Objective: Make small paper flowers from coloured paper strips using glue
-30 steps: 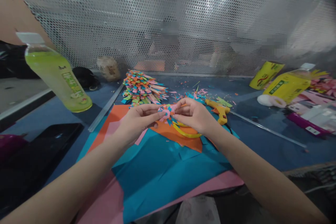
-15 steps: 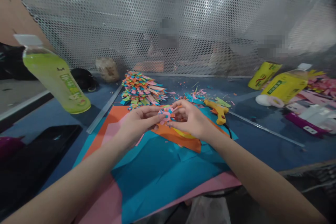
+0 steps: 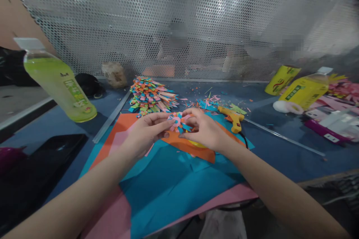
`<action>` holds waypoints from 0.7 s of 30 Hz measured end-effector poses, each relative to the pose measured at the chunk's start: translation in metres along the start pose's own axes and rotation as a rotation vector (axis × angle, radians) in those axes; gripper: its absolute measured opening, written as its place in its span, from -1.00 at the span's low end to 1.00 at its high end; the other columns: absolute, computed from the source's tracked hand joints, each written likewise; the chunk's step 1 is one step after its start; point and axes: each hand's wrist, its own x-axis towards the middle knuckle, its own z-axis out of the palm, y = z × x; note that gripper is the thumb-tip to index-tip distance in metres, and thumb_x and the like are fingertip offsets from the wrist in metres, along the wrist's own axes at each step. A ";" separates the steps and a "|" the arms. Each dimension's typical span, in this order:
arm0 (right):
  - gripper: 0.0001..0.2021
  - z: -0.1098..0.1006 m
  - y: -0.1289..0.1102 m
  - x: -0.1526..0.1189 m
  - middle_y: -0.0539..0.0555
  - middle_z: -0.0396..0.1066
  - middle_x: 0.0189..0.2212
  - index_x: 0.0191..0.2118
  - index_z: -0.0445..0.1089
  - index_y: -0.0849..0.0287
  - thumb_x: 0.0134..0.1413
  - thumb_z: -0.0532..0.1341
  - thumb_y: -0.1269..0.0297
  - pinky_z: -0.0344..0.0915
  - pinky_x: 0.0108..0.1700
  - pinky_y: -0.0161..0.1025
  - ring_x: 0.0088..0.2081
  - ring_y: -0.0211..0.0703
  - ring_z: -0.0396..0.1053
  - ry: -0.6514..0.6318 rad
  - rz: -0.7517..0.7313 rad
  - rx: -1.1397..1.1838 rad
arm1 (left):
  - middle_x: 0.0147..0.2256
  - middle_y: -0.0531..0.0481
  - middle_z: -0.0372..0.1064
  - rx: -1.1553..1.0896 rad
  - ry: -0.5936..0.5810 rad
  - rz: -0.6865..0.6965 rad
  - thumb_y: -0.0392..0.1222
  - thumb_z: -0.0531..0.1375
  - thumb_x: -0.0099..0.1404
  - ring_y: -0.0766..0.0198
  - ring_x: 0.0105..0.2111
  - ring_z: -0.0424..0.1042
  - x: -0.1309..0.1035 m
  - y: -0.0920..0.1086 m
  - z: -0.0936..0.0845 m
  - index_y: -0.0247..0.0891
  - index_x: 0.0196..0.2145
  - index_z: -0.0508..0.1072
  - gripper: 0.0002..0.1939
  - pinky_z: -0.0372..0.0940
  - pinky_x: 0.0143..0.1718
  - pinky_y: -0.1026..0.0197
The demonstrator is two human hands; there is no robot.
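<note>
Between my two hands is a small paper flower (image 3: 177,121) with a pink round middle and blue, pink and orange strips around it. My left hand (image 3: 150,130) pinches its left side between thumb and fingers. On the other side, my right hand (image 3: 202,129) has its thumb and curled fingers at the strips. Under the hands lie sheets of coloured paper: a blue sheet (image 3: 179,186), an orange sheet (image 3: 200,151) and a pink sheet (image 3: 109,209). Just behind stands a cone-shaped pile of fringed multicoloured paper (image 3: 150,95).
A yellow glue gun (image 3: 234,118) lies right of my hands, near a clear glue stick (image 3: 283,137) and paper scraps (image 3: 209,101). A green drink bottle (image 3: 60,82) stands left, behind a black phone (image 3: 53,164). Yellow bottle (image 3: 307,89) at right; perforated metal panel (image 3: 196,18) behind.
The paper flower has turned a little in my fingers, so more of its blue and pink strips show on the right. My hands stay in nearly the same place.
</note>
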 end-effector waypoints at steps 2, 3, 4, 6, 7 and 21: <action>-0.72 -0.004 -0.001 0.002 0.02 0.38 -0.35 -0.27 0.27 0.16 -0.20 0.26 0.38 0.30 -0.29 -0.29 -0.32 -0.27 0.37 -0.015 -0.009 -0.012 | -0.52 0.06 0.42 -0.006 0.024 0.029 -0.21 0.35 -0.16 0.41 -0.54 0.35 0.001 0.002 -0.001 -0.29 -0.39 0.46 -0.70 0.23 -0.53 0.35; -0.81 -0.006 -0.001 0.004 0.02 0.40 -0.38 -0.32 0.30 0.17 -0.17 0.25 0.38 0.30 -0.29 -0.28 -0.35 -0.26 0.37 -0.016 -0.010 -0.030 | -0.52 0.06 0.42 -0.006 0.043 0.049 -0.21 0.35 -0.16 0.41 -0.53 0.35 0.001 0.003 -0.001 -0.29 -0.39 0.45 -0.70 0.23 -0.52 0.35; -0.89 -0.009 -0.002 0.005 0.02 0.41 -0.42 -0.39 0.33 0.18 -0.14 0.23 0.36 0.30 -0.30 -0.26 -0.37 -0.25 0.37 -0.007 -0.010 -0.063 | -0.51 0.07 0.42 -0.003 0.061 0.068 -0.22 0.35 -0.16 0.42 -0.52 0.35 0.002 0.003 -0.003 -0.29 -0.40 0.45 -0.70 0.23 -0.51 0.36; -0.94 -0.012 -0.003 0.006 0.02 0.41 -0.51 -0.49 0.36 0.19 -0.10 0.22 0.33 0.28 -0.33 -0.25 -0.43 -0.23 0.36 0.035 -0.010 -0.158 | -0.50 0.07 0.42 0.001 0.097 0.098 -0.22 0.35 -0.16 0.43 -0.51 0.36 0.004 0.004 -0.005 -0.30 -0.39 0.45 -0.70 0.25 -0.48 0.36; -0.92 -0.013 -0.004 0.005 0.02 0.41 -0.53 -0.50 0.37 0.19 -0.09 0.22 0.32 0.27 -0.36 -0.25 -0.45 -0.23 0.36 0.050 -0.018 -0.203 | -0.49 0.06 0.42 0.004 0.110 0.107 -0.21 0.35 -0.15 0.43 -0.51 0.36 0.005 0.003 -0.007 -0.30 -0.39 0.45 -0.70 0.25 -0.47 0.36; -0.74 0.013 -0.006 -0.011 0.01 0.40 -0.14 -0.11 0.35 0.08 0.08 0.10 0.21 0.14 -0.05 -0.14 -0.10 -0.16 0.19 0.041 -0.730 -0.715 | -0.50 0.11 0.41 0.098 -0.093 0.029 -0.34 0.24 -0.14 0.38 -0.49 0.38 -0.003 -0.018 0.010 -0.29 -0.44 0.44 -0.80 0.24 -0.48 0.39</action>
